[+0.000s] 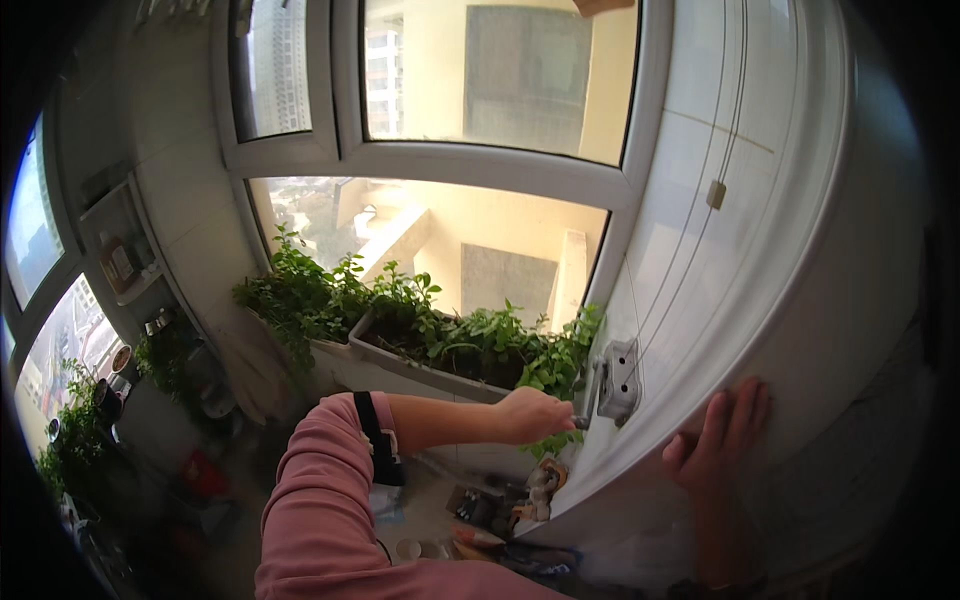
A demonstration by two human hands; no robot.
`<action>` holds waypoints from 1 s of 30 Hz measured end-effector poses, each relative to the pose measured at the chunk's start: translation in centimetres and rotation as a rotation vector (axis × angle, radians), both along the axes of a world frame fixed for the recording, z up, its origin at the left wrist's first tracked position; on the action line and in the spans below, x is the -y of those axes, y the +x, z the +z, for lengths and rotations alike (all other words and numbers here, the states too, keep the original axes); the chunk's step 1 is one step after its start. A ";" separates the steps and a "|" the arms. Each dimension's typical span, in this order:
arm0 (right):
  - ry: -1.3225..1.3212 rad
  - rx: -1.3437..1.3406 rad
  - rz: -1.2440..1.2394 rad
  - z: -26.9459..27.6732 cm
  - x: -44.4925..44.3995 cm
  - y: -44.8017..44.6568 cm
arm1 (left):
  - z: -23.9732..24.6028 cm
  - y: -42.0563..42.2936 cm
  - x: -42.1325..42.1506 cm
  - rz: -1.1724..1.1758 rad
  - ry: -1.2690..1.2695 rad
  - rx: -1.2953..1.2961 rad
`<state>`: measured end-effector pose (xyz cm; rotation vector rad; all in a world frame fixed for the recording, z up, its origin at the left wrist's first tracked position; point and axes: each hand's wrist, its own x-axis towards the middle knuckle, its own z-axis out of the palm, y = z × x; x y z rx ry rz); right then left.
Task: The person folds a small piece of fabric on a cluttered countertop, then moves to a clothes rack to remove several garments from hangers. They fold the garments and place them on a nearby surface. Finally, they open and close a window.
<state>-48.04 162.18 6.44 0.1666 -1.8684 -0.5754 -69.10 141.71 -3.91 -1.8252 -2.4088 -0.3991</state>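
Note:
My left hand is closed around the crank handle of a metal hand winch fixed low on the white tiled wall. The crank arm stands close to upright beside the winch box. Thin cables run up the wall from the box, through a small beige block. My right hand lies against the wall panel past the white door-frame trim, fingers spread and nothing held. A pink sleeve covers my left arm to the forearm.
Planter boxes with leafy green plants line the window, right behind my left hand. Below are small figurines and assorted items on the floor. To the left, a wall shelf holds a bottle; more potted plants stand there.

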 end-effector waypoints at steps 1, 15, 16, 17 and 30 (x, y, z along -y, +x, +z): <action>0.000 -0.011 0.009 0.0 0.0 -0.2 | -1.2 -1.3 -0.8 0.059 -0.111 0.050; -0.024 -0.145 0.094 0.0 0.3 -1.6 | 1.9 -0.1 0.4 -0.045 0.172 -0.084; -0.033 -0.144 0.098 0.0 0.3 -1.7 | 0.6 -0.8 0.0 -0.041 0.100 -0.034; -0.023 -0.147 0.105 0.0 0.4 -1.7 | -0.9 -1.4 -0.3 -0.024 0.002 0.009; -0.012 -0.163 0.106 0.0 0.2 -1.9 | 3.9 -1.7 -0.1 0.030 0.215 -0.215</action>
